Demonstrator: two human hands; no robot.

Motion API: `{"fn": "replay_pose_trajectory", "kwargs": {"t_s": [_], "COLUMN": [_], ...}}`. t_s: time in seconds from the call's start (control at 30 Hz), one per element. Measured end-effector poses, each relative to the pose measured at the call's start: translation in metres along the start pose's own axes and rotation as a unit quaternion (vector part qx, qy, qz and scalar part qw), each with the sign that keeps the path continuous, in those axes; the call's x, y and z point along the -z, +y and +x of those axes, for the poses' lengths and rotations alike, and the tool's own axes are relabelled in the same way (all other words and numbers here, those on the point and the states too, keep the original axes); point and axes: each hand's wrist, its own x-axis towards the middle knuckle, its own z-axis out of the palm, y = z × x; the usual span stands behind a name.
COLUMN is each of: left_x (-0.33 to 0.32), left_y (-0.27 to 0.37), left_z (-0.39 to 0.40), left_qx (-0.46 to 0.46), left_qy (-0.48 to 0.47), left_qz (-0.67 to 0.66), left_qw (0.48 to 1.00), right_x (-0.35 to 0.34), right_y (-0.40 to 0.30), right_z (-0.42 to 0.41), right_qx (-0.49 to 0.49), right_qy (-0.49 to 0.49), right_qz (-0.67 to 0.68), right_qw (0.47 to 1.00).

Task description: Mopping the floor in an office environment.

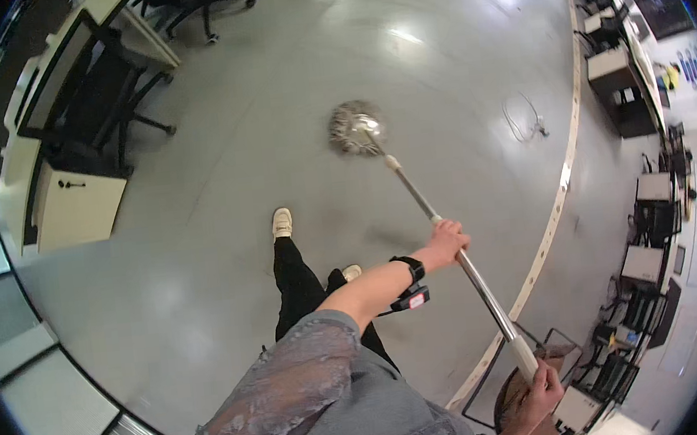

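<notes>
A mop with a metal pole runs from the lower right up to its round grey string head, which lies on the smooth grey floor ahead of my feet. My left hand grips the pole around its middle, with a black band and a small dark device at that wrist. Lower right, my right hand is closed around the pale grip at the pole's upper end.
Desks, a white drawer cabinet and black office chairs stand at left. A coiled cable lies right of the mop head, near a long pale floor strip. More desks and chairs line the right; a metal-framed item stands by my right hand.
</notes>
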Motion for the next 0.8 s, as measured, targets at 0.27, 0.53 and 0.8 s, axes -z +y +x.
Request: {"fn": "replay_pose_trajectory", "kwargs": {"t_s": [0.27,0.53,0.8], "left_x": [-0.094,-0.033,0.137], "left_y": [0.086,0.125,0.014], "left_z": [0.012,-0.031,-0.141], "left_qx": [-0.168,-0.148,0.039], "left_qy": [-0.169,-0.259,-0.184], "left_qz": [-0.040,-0.010,0.092], "left_qw": [0.970,0.955,0.978], "right_x": [0.027,0.078,-0.024], "right_y": [0.045,0.048,0.005], "right_z": [-0.054,-0.043,-0.020], "right_qx": [0.089,0.214,0.198], "right_qy": [0.298,0.414,0.109], "right_qz": [-0.026,-0.023,0.222], "right_qw": [0.950,0.884,0.949]}}
